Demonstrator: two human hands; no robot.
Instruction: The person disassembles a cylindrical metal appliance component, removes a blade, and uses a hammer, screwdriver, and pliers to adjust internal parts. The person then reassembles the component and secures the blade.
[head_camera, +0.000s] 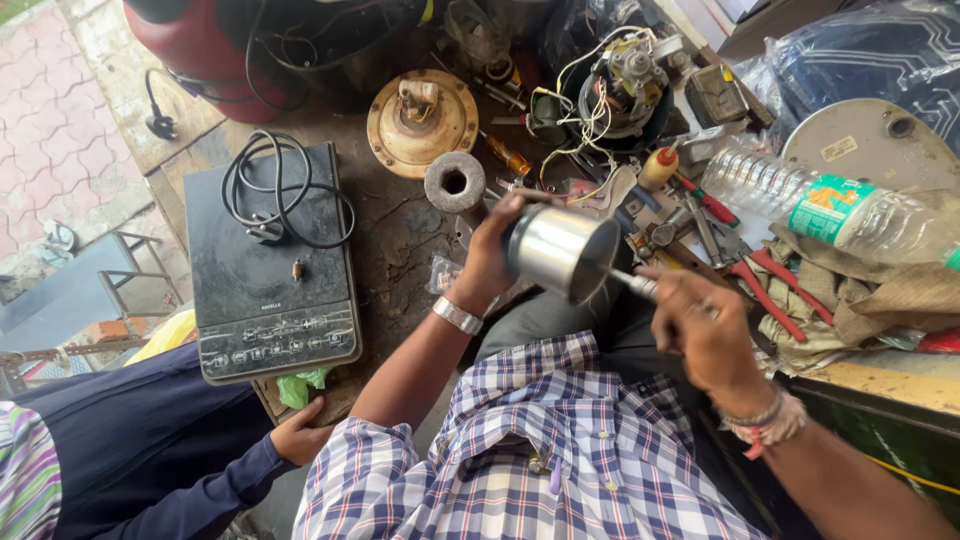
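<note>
Gripping a steel jar (562, 250) by its far side, the left hand (492, 255) holds it tilted over the person's lap, just in front of the bench (400, 235), with the open mouth turned toward the right hand (700, 325). The left fingers wrap the jar wall; a metal band (457, 315) sits on that wrist. The right hand is closed around a slim tool (635, 284) whose metal tip reaches into the jar mouth. The part of the tool inside the fist is hidden, so its kind cannot be told. Thread bands (765, 425) circle the right wrist.

On the bench, just beyond the left hand, lies a grey ring (455, 182), and behind it a round brass-coloured base (420, 120) with a stub at its centre. To the right of that base sits an opened motor (625, 80) with loose white wires. A yellow-handled screwdriver (510, 157) lies between base and motor. Red-handled pliers (770, 290) lie near the right hand, on crumpled cloth (880, 295). A clear plastic bottle (830, 205) with a green label lies on its side above the cloth.

At the left of the bench rests a black induction cooktop (265, 280) with its black cord (280, 190) coiled on top. Another person's hand (298, 435), in a dark sleeve, touches the bench edge below the cooktop, beside a green scrap (302, 385).
</note>
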